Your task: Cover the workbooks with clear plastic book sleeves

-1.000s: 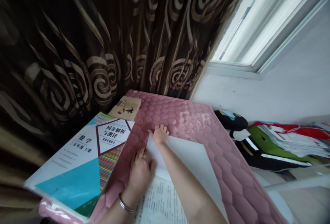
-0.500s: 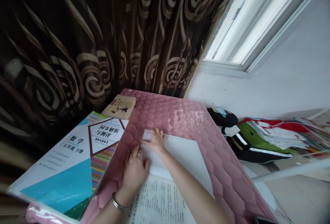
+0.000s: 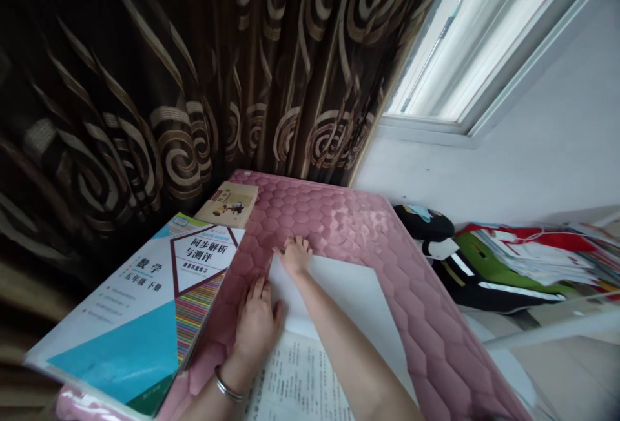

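A blank white sheet (image 3: 353,298) lies on the pink table cover, and a page of printed text (image 3: 300,376) shows at its near side. I cannot tell whether the two are joined. My right hand (image 3: 294,257) rests on the sheet's far left part, fingers spread and tips at the far edge. Along the left edge lies my left hand (image 3: 256,319), flat, its thumb over the paper and a silver bangle on the wrist. The right forearm crosses over and hides part of the sheet and the printed page.
Left of my hands lies a mathematics workbook (image 3: 140,305), with a beige booklet (image 3: 232,205) behind it. The pink quilted cover (image 3: 310,208) spans the table. A patterned curtain (image 3: 217,85) hangs behind. Bags and papers (image 3: 523,259) are piled at the right, beneath the window.
My right hand has slid forward over the sheet to its far edge. My left hand stays by the left edge. The whole view has shifted slightly.
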The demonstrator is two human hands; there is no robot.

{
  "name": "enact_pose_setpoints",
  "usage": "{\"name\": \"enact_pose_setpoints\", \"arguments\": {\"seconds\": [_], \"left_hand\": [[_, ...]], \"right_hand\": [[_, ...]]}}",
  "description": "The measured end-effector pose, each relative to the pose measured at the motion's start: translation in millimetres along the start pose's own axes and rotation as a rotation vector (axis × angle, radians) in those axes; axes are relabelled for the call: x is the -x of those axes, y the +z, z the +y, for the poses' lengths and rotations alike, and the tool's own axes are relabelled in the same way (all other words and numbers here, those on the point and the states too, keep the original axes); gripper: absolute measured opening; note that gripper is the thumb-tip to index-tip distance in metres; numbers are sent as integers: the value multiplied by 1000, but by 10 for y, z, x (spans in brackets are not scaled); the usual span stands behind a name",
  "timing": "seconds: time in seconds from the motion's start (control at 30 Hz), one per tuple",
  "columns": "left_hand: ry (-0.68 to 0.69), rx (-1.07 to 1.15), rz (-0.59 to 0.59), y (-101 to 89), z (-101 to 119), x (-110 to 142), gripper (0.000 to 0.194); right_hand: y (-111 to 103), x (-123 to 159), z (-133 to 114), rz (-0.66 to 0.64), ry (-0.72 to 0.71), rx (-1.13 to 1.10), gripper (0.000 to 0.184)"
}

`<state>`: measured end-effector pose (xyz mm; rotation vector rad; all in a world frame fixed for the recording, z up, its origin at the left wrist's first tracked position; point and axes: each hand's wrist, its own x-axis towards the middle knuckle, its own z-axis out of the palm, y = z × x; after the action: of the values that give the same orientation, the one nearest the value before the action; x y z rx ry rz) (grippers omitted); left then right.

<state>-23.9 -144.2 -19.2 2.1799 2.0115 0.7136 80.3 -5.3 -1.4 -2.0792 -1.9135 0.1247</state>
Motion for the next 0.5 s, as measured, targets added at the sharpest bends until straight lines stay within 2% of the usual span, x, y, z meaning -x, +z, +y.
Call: {"name": "enact_pose_setpoints", "arguments": {"seconds": [0.27,0.37,0.5], "left_hand": [[-7,18,9,10,3,2,49],[7,10,16,1,10,2,48],[12,-13,8,-6,7,2,47]], "right_hand": [[32,448,146,-56,-199,-131,55],[-14,411,167,-88,-169,-142,57],[-79,170,131,-122,-80,-111,46]]}}
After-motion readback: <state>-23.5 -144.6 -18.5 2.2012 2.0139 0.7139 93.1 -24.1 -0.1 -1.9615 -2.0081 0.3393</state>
